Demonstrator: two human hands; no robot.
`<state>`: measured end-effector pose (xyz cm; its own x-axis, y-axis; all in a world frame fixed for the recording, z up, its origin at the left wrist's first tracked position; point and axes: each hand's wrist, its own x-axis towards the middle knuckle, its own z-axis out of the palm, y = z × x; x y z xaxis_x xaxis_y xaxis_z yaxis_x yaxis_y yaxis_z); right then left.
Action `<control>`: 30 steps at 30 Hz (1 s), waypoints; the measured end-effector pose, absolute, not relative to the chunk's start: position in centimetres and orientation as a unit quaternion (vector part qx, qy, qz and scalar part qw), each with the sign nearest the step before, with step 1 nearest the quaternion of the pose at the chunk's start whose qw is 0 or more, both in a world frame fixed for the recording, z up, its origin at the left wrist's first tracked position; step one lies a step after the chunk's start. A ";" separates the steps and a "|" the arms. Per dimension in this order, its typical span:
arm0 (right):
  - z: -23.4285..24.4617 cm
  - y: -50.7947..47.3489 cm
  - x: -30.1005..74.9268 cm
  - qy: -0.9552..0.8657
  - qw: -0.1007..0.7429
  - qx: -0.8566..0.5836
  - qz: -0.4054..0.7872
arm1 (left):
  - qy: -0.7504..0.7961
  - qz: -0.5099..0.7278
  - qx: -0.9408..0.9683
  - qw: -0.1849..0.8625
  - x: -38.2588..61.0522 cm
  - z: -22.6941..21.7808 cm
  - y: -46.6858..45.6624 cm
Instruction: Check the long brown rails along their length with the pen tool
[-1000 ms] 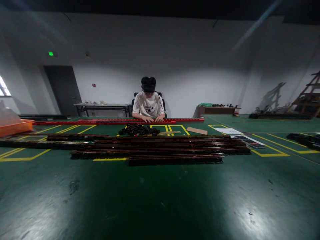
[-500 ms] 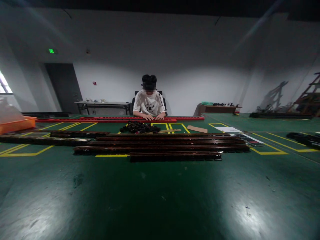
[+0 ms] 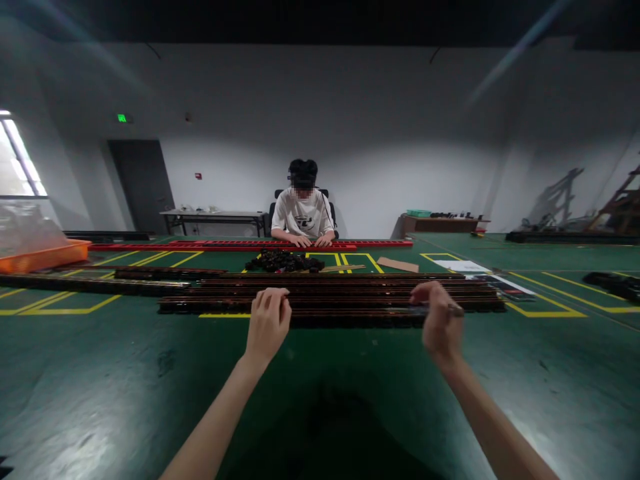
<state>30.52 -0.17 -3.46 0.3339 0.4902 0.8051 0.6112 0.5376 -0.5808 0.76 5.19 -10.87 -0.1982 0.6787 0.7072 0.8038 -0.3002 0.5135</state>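
Several long dark brown rails (image 3: 350, 291) lie side by side across the green table (image 3: 125, 373). The nearest, shorter rail (image 3: 350, 315) is in front of them. My left hand (image 3: 269, 323) has its fingers curled over this rail's left end. My right hand (image 3: 440, 320) is wrapped round its right end, with the rail's tip showing past the fingers. Both forearms reach forward from the bottom of the view.
A person in a white T-shirt (image 3: 303, 213) sits opposite with both hands on long red rails (image 3: 225, 247). A pile of small black parts (image 3: 283, 261) lies behind the dark rails. An orange tray (image 3: 45, 255) stands far left; a cardboard strip (image 3: 397, 265) and papers (image 3: 463, 265) lie right.
Both my hands have come into view and closed on the ends of the nearest dark rail. The view has shifted slightly. The person opposite stays in place.
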 end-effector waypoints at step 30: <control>-14.5 6.2 31.2 -0.721 0.345 -0.578 -0.167 | -0.722 -0.473 -0.472 -0.180 -0.7 -13.4 6.7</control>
<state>31.15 6.21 -14.47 -0.0947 0.7172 0.6904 0.9478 0.2770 -0.1577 -0.68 6.70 -13.36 -0.4901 0.8515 0.1864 0.5119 0.1080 0.8522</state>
